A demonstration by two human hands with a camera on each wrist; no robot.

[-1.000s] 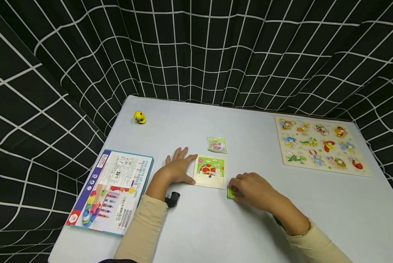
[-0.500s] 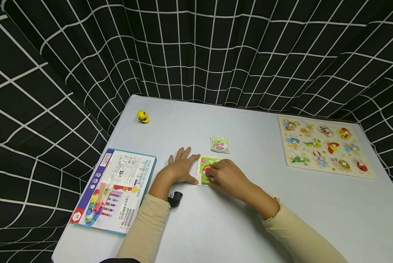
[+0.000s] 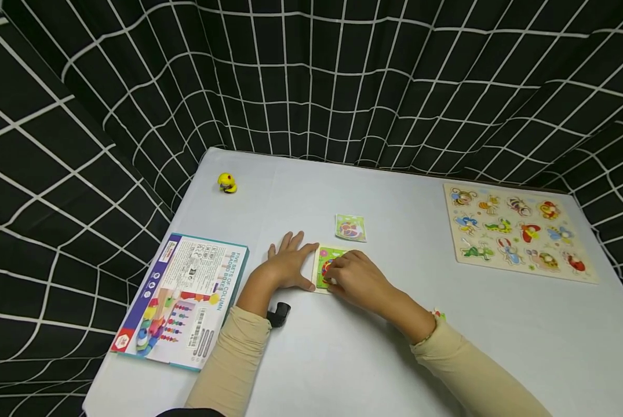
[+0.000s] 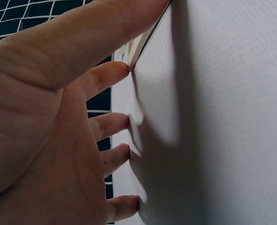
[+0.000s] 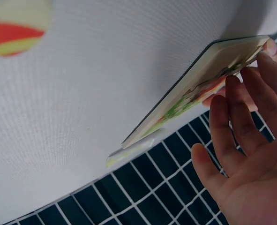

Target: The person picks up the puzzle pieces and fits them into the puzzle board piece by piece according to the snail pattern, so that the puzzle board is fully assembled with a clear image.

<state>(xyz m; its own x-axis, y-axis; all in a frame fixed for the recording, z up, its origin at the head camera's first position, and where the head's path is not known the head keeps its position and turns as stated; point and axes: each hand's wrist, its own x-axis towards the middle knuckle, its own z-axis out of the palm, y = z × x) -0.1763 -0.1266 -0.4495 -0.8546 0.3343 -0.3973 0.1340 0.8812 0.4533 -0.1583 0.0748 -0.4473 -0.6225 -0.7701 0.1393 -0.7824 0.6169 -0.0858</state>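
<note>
My left hand (image 3: 285,266) lies with its fingers spread, thumb and index fingertips right at the left edge of a small wooden puzzle board (image 3: 316,278). In the left wrist view the other fingertips (image 4: 122,152) rest on the white tabletop. My right hand (image 3: 360,281) bends over the board and pinches a green puzzle piece (image 3: 321,281) at its lower left. Much of the board's snail picture is hidden under this hand in the head view. The right wrist view shows the bare wood of the board (image 5: 213,58) beside the curled fingers.
A green picture card (image 3: 350,227) lies behind the board. A beaded-column box (image 3: 186,301) stands left, a yellow toy (image 3: 227,183) back left, and an insect puzzle board (image 3: 520,231) back right. A small red-green piece (image 3: 439,314) shows beside the right forearm.
My right hand has picked up the green puzzle piece from the table right of the board and carried it left onto the board. The left hand has stayed at the board's left edge.
</note>
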